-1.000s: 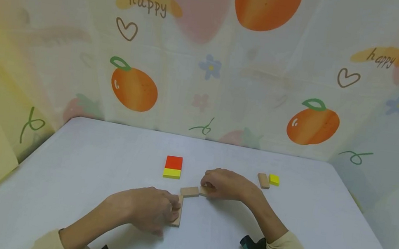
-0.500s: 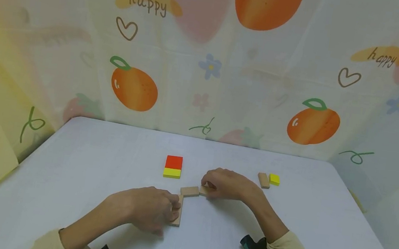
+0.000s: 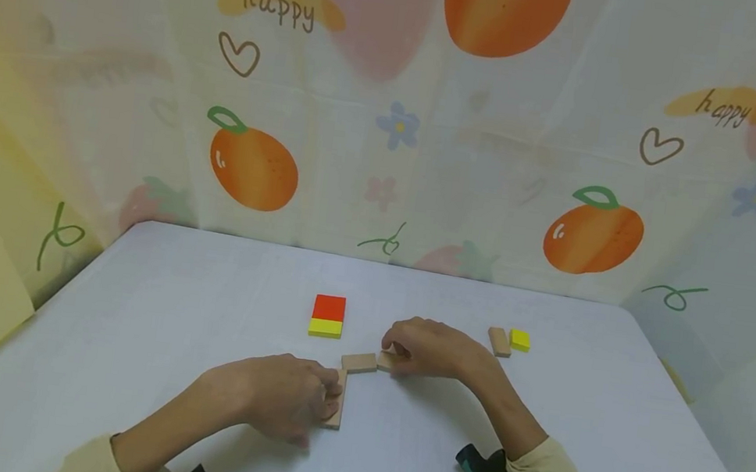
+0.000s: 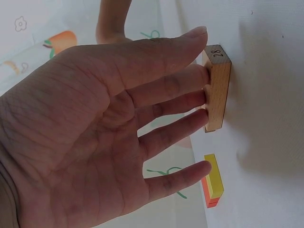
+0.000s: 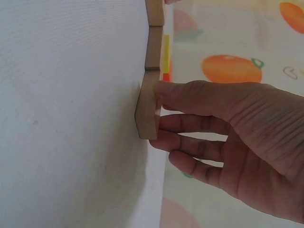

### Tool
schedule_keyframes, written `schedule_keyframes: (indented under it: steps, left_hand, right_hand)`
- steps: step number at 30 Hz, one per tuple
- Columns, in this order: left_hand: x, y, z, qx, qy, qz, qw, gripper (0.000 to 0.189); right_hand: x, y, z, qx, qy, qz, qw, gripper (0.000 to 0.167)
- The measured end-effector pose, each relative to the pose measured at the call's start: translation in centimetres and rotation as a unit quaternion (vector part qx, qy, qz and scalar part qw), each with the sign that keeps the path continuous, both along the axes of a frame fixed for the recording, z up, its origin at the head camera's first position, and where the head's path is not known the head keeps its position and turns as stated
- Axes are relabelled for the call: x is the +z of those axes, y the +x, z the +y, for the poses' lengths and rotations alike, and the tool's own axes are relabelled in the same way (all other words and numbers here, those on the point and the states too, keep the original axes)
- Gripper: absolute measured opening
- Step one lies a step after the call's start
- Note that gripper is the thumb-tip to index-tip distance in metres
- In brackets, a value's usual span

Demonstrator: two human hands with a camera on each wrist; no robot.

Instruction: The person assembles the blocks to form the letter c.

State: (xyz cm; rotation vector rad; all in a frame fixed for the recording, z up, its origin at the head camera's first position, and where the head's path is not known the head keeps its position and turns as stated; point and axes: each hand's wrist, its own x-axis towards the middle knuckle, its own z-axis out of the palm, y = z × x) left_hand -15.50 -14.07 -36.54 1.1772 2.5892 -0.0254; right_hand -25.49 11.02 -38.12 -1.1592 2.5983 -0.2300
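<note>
Three plain wooden blocks run in a bent row on the white table. My left hand (image 3: 281,393) rests straight fingertips on the near-left wooden block (image 3: 337,412); its thumb tip lies by the end marked 28 in the left wrist view. The middle wooden block (image 3: 359,363) lies between both hands, untouched. At the row's right end, my right hand (image 3: 433,347) pinches the third wooden block (image 5: 148,107) between thumb and fingers. In the head view, that hand covers most of it. The right wrist view shows it meeting the middle block at an angle.
Behind the row, a red block (image 3: 329,307) touches a yellow block (image 3: 325,329). Farther right lie another wooden block (image 3: 499,342) and a small yellow block (image 3: 519,340). A fruit-print cloth (image 3: 429,164) hangs behind the white table (image 3: 202,285).
</note>
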Motion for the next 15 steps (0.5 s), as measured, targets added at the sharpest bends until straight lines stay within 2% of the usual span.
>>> schedule_keyframes:
  steps: [6,15]
  left_hand:
    - [0.02,0.05,-0.08,-0.012,-0.002,0.009,0.9999,0.034]
    - [0.14,0.08,-0.13,-0.003,0.008,0.001,1.0000,0.033]
  right_hand:
    - [-0.15,-0.06,-0.11,0.000,0.002,0.000,1.0000,0.028]
    - [-0.13,0.00,-0.07,0.021,0.003,0.026,0.9994,0.025]
